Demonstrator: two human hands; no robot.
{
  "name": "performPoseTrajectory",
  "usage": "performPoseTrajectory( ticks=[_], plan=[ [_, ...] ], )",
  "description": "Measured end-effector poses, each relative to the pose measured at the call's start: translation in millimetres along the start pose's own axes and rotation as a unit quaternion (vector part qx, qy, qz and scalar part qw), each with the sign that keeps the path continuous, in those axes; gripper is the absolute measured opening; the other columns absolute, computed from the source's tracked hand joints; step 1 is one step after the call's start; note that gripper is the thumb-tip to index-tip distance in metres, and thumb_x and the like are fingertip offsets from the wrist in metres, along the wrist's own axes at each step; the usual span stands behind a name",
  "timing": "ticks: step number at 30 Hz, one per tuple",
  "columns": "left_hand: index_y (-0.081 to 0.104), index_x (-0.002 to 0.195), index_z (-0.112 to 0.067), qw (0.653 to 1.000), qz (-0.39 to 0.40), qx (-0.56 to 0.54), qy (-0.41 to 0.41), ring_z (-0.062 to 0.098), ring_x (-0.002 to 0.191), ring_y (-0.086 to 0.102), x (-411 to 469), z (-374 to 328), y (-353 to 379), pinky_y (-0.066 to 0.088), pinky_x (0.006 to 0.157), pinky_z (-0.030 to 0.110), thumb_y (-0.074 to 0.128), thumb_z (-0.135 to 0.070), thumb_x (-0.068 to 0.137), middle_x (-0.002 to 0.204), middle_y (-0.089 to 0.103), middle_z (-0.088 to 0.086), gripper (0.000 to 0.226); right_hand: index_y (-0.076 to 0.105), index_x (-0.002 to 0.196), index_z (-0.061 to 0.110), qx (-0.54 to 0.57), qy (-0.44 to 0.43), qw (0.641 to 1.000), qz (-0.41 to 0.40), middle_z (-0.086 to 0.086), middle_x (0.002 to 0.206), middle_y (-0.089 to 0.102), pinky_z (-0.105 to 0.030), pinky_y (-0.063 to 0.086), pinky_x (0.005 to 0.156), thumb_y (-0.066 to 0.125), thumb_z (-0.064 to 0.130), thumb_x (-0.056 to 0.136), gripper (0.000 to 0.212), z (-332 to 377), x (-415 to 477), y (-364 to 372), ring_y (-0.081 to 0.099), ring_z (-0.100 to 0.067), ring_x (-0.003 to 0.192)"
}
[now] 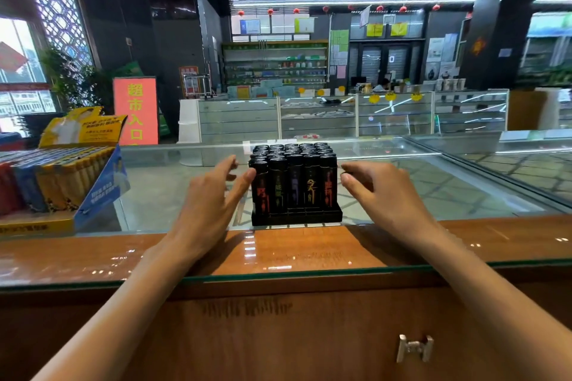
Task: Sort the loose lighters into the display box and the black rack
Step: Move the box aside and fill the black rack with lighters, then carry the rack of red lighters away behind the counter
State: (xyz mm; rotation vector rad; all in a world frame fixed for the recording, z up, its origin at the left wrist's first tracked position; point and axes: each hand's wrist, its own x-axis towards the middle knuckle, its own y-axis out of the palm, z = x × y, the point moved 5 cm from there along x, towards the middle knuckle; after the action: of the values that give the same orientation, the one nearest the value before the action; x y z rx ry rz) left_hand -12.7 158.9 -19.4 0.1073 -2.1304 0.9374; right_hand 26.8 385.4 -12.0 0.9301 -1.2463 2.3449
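Observation:
A black rack [297, 217] stands on the glass counter just past the wooden edge, packed with several rows of upright black lighters [295, 182] bearing coloured marks. My left hand [213, 195] is at the rack's left side, its thumb tip touching the leftmost front lighter, fingers relaxed. My right hand [380, 192] hovers at the rack's right side, fingers loosely bent, holding nothing. At far left sits the display box [93, 195], yellow and blue cardboard, filled with rows of red, blue and yellow lighters [46, 179].
The glass counter top [433, 182] stretches right and back, with a wooden ledge [309, 250] along its near edge. A drawer handle [414, 348] shows below. Shop shelves and glass cabinets [340, 116] stand far behind.

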Motion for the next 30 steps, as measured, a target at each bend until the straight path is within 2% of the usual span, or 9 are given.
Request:
performPoseTrajectory(
  ticks=[3, 6, 8, 11, 15, 20, 25, 28, 30],
  plan=[
    [0.061, 0.109, 0.002, 0.988, -0.124, 0.080, 0.039, 0.029, 0.083, 0.065, -9, -16, -23, 0.047, 0.073, 0.029, 0.052, -0.021, 0.095, 0.097, 0.068, 0.019, 0.029, 0.065, 0.114, 0.008, -0.003, 0.005, 1.000, 0.002, -0.002, 0.103, 0.069, 0.005, 0.036, 0.073, 0.059, 0.020, 0.090, 0.027, -10, -11, -14, 0.058, -0.003, 0.086],
    [0.064, 0.094, 0.002, 0.982, -0.149, 0.064, 0.092, 0.017, 0.074, 0.061, -25, -38, -25, 0.038, 0.067, 0.011, 0.052, -0.011, 0.093, 0.083, 0.067, 0.011, 0.018, 0.065, 0.113, 0.010, -0.012, 0.006, 1.000, 0.016, 0.002, 0.103, 0.068, 0.004, 0.035, 0.077, 0.060, 0.021, 0.088, 0.027, -19, -29, -32, 0.057, -0.001, 0.088],
    [0.065, 0.096, -0.003, 0.990, -0.079, -0.004, 0.112, 0.006, 0.079, 0.059, -35, -60, -9, 0.039, 0.071, 0.005, 0.049, -0.016, 0.092, 0.087, 0.066, 0.002, 0.021, 0.066, 0.112, 0.013, -0.033, 0.011, 0.999, 0.032, 0.007, 0.104, 0.066, 0.003, 0.033, 0.081, 0.059, 0.025, 0.088, 0.027, -24, -43, -46, 0.055, 0.002, 0.092],
    [0.064, 0.103, -0.009, 0.985, 0.047, -0.103, 0.128, 0.001, 0.090, 0.061, -48, -95, 23, 0.045, 0.079, 0.012, 0.047, -0.024, 0.093, 0.096, 0.066, -0.004, 0.025, 0.066, 0.110, 0.014, -0.050, 0.032, 0.997, 0.059, 0.010, 0.107, 0.062, 0.001, 0.031, 0.089, 0.055, 0.029, 0.089, 0.028, -31, -68, -70, 0.052, 0.004, 0.100],
    [0.062, 0.109, -0.011, 0.965, 0.146, -0.172, 0.137, -0.004, 0.102, 0.058, -53, -132, 51, 0.044, 0.085, 0.010, 0.048, -0.026, 0.093, 0.105, 0.065, -0.007, 0.026, 0.067, 0.109, 0.010, -0.071, 0.078, 0.993, 0.057, 0.001, 0.111, 0.065, -0.013, 0.036, 0.098, 0.058, 0.023, 0.086, 0.028, -38, -100, -107, 0.057, -0.009, 0.108],
    [0.056, 0.121, -0.022, 0.941, 0.249, -0.211, 0.091, 0.000, 0.111, 0.056, -49, -164, 68, 0.045, 0.089, 0.021, 0.046, -0.036, 0.093, 0.117, 0.061, -0.012, 0.032, 0.065, 0.112, 0.010, -0.063, 0.191, 0.978, 0.061, 0.002, 0.118, 0.062, -0.023, 0.036, 0.103, 0.058, 0.020, 0.088, 0.028, -35, -130, -148, 0.054, -0.009, 0.114],
    [0.054, 0.121, -0.029, 0.913, 0.320, -0.240, 0.082, 0.003, 0.106, 0.058, -43, -200, 79, 0.046, 0.088, 0.024, 0.045, -0.040, 0.093, 0.113, 0.062, -0.015, 0.031, 0.063, 0.116, 0.016, -0.071, 0.295, 0.949, 0.084, 0.006, 0.122, 0.057, -0.017, 0.037, 0.101, 0.057, 0.025, 0.090, 0.028, -25, -160, -185, 0.051, -0.003, 0.117],
    [0.057, 0.121, -0.025, 0.879, 0.381, -0.273, 0.091, 0.000, 0.108, 0.057, -58, -215, 93, 0.048, 0.088, 0.026, 0.047, -0.037, 0.094, 0.115, 0.061, -0.014, 0.031, 0.060, 0.120, 0.024, -0.085, 0.357, 0.926, 0.083, 0.016, 0.126, 0.052, -0.013, 0.034, 0.102, 0.054, 0.030, 0.091, 0.030, -23, -190, -198, 0.044, 0.004, 0.120],
    [0.054, 0.123, -0.028, 0.858, 0.425, -0.270, 0.102, -0.003, 0.113, 0.053, -78, -218, 107, 0.045, 0.094, 0.023, 0.046, -0.037, 0.094, 0.121, 0.059, -0.014, 0.031, 0.058, 0.122, 0.026, -0.097, 0.398, 0.910, 0.069, 0.021, 0.127, 0.048, -0.009, 0.030, 0.101, 0.054, 0.031, 0.091, 0.032, -23, -215, -201, 0.041, 0.006, 0.121]
  ],
)
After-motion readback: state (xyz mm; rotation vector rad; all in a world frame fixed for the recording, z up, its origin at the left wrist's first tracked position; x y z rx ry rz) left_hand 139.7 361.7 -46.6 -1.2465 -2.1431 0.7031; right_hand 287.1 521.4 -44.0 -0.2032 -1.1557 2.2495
